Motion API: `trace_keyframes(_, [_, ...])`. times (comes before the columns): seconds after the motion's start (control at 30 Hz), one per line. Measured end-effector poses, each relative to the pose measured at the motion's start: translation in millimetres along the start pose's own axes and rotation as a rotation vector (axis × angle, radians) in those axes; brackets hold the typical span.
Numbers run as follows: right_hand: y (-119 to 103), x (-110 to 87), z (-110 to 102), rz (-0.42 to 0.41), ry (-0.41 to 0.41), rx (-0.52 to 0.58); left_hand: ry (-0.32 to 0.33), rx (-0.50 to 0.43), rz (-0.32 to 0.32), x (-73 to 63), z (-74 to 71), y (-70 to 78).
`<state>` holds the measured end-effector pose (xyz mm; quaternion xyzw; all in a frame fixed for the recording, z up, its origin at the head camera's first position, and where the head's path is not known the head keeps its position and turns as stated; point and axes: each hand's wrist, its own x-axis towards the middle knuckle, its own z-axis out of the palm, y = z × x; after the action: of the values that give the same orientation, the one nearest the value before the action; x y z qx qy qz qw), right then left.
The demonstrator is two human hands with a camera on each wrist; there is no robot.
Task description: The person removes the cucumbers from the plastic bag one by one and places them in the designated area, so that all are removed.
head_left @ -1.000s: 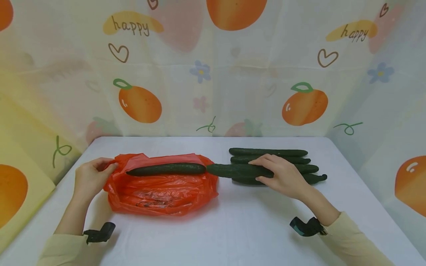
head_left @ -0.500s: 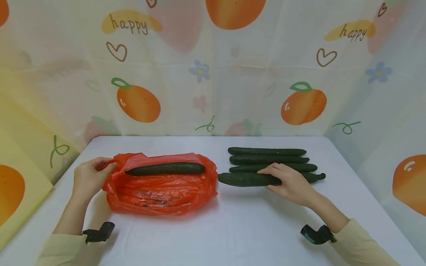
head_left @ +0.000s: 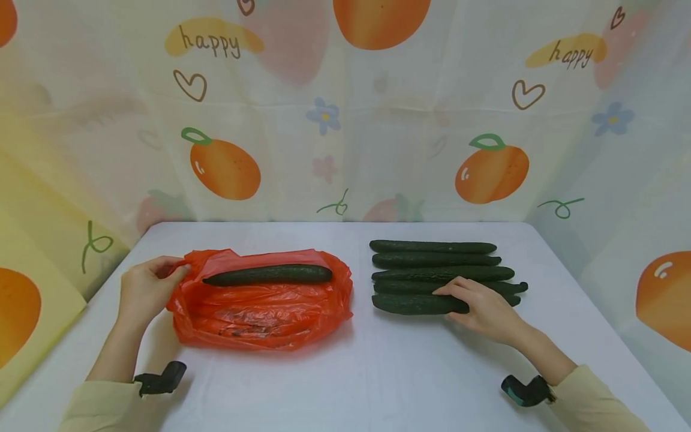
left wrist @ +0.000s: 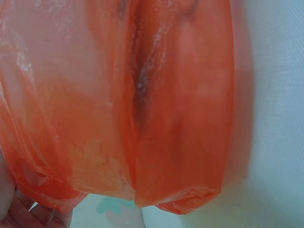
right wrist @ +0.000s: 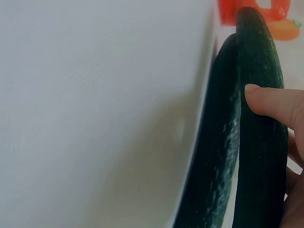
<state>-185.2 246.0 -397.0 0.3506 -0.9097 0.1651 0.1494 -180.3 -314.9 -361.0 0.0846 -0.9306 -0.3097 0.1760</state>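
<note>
My left hand (head_left: 144,289) pinches the left edge of a red plastic bag (head_left: 302,312), which lies on its side. One dark green cucumber (head_left: 270,275) shows in the bag's opening; dark shapes show dimly through the film. To the right, several cucumbers lie side by side in a row. My right hand (head_left: 488,313) grips the nearest cucumber (head_left: 412,304), at the front of that row. In the right wrist view, the thumb (right wrist: 266,100) lies across this cucumber (right wrist: 260,152), with another cucumber (right wrist: 213,142) beside it. The left wrist view shows mostly the bag (left wrist: 190,118).
Everything lies on a white-covered table (head_left: 335,384). A patterned cloth (head_left: 345,156) with printed oranges hangs behind and along both sides. A strip of table separates the bag from the cucumber row, whose farthest cucumber (head_left: 432,246) is near the back edge.
My right hand has carried its cucumber from beside the bag toward the right and nearer to me, down to the front of the row. My left hand stays on the bag.
</note>
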Motion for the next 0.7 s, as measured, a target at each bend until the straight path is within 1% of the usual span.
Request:
trace_keyframes(0.13, [4.1,-2.5,2.0,0.022,-0.021,-0.007,0.014,0.011,0.014,0.4,0.4,-0.3])
trace_keyframes(0.27, [7.5,-3.6,4.3,0.023,-0.029,-0.018,0.023,0.019,0.027,0.9,0.6,-1.3])
trace_keyframes(0.7, [12.1,-0.7,13.3,0.032,-0.037,-0.01,0.026,0.022,0.022,-0.6,-1.8,-2.9])
